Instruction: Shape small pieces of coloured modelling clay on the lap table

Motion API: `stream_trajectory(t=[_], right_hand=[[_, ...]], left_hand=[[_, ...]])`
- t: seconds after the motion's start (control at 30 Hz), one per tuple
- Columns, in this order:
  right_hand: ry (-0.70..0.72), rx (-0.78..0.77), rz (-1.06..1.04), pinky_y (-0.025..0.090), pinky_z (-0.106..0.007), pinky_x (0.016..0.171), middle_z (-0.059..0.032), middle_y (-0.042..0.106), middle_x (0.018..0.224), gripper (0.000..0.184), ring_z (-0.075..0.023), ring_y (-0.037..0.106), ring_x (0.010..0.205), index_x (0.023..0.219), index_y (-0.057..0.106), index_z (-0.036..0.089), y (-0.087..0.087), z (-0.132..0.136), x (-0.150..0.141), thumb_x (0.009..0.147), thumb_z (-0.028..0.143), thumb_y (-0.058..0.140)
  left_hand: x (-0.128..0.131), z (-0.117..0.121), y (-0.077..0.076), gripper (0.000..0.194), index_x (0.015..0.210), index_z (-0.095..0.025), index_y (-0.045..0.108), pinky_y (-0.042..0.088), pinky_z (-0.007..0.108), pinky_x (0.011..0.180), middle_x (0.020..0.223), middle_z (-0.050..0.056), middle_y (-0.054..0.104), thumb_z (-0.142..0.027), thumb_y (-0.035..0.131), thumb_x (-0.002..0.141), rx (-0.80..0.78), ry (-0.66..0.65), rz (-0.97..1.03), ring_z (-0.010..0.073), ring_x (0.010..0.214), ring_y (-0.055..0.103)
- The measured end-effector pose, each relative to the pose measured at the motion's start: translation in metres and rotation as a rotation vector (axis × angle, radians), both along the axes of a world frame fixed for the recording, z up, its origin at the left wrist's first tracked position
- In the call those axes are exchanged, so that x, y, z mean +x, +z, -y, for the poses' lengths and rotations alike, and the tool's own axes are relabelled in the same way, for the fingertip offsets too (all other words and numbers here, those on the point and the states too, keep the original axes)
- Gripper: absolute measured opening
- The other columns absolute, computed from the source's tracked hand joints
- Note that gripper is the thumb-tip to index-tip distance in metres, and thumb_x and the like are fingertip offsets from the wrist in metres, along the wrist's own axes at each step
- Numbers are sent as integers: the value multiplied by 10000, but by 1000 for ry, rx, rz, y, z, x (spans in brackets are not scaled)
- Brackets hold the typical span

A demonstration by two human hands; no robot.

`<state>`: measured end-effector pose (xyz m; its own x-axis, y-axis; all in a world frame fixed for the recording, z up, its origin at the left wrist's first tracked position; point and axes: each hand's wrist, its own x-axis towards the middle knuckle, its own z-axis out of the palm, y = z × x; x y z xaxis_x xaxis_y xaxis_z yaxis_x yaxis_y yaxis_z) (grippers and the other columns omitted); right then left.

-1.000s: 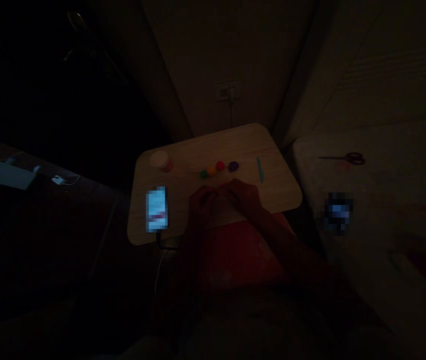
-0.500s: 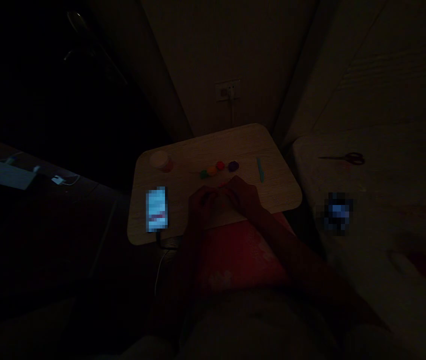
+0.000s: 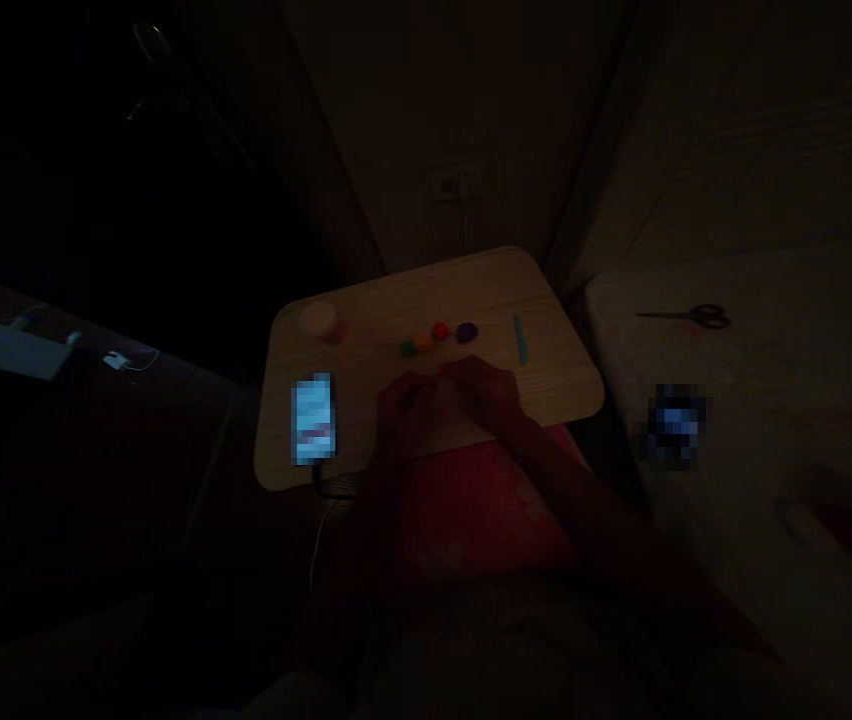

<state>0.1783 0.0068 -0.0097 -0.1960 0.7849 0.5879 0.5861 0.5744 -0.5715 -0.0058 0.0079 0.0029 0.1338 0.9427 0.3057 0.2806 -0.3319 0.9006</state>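
Observation:
My left hand (image 3: pixel 402 402) and my right hand (image 3: pixel 487 390) meet near the front edge of a small wood-grain table (image 3: pixel 546 385). Both have curled fingers, the tips nearly touching. Whatever lies between them is too dark to make out. Just beyond the fingertips sits a row of small coloured lumps, like modelling clay: a green lump (image 3: pixel 407 348), an orange lump (image 3: pixel 424 341), a red lump (image 3: pixel 440 331) and, slightly apart, a purple lump (image 3: pixel 467 332). Right of them lies a slim turquoise tool (image 3: pixel 520 340), resembling a plastic clay knife.
A lidded tub (image 3: pixel 322 322) stands at the table's back left. Nearer lies a lit phone (image 3: pixel 313 420) with a cable. On the pale surface to the right are scissors (image 3: pixel 696 316) and a blurred device (image 3: pixel 675 428). A wall socket (image 3: pixel 456 183) holds a plug.
The right hand's fingers have shifted slightly, and their tips now lie a little lower and flatter. The left hand stays almost still. The lumps and the tool have not moved.

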Motion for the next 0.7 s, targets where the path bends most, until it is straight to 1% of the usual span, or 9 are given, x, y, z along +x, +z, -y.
stream_trajectory(t=[0.07,0.13,0.27,0.33,0.57,0.7], right_hand=[[8,-12,9,555,-266,788,-71,742,1123,331,-172,707,956,1218,707,252,0,0,1,995,178,473],[11,-24,9,556,-263,786,-69,751,1108,326,-165,712,935,1198,714,250,-1,-1,1,999,177,467],[6,-1,-1,548,-274,794,-60,775,1026,218,-170,722,910,1038,742,230,-3,-2,-1,1012,294,535],[4,15,3,538,-271,766,-60,777,1013,209,-170,722,892,994,734,221,-4,-3,-1,1002,348,568],[5,57,67,493,-262,728,-70,761,1043,271,-165,706,877,977,732,211,-3,-1,-1,1025,367,516],[-12,91,80,454,-255,662,-70,740,916,368,-150,674,787,823,708,197,-2,0,0,1038,395,485]], left_hand=[[0,0,0,164,860,-185,721,529,299,792,861,47,723,-295,607,904,6,-10,6,186,845,673],[0,0,0,152,865,-188,723,530,300,785,864,45,725,-290,615,898,2,-2,8,186,841,674],[-1,-1,-3,135,877,-189,733,527,297,786,856,40,728,-266,623,894,-10,5,6,181,832,675],[-1,-1,-4,128,887,-187,736,528,294,793,867,41,732,-255,628,890,-1,-8,8,180,840,677],[0,0,-1,114,892,-181,724,520,277,791,883,37,729,-247,631,889,-8,-1,15,172,851,676],[0,1,0,136,884,-179,723,519,288,802,873,40,727,-275,627,896,2,4,-4,178,847,672]])
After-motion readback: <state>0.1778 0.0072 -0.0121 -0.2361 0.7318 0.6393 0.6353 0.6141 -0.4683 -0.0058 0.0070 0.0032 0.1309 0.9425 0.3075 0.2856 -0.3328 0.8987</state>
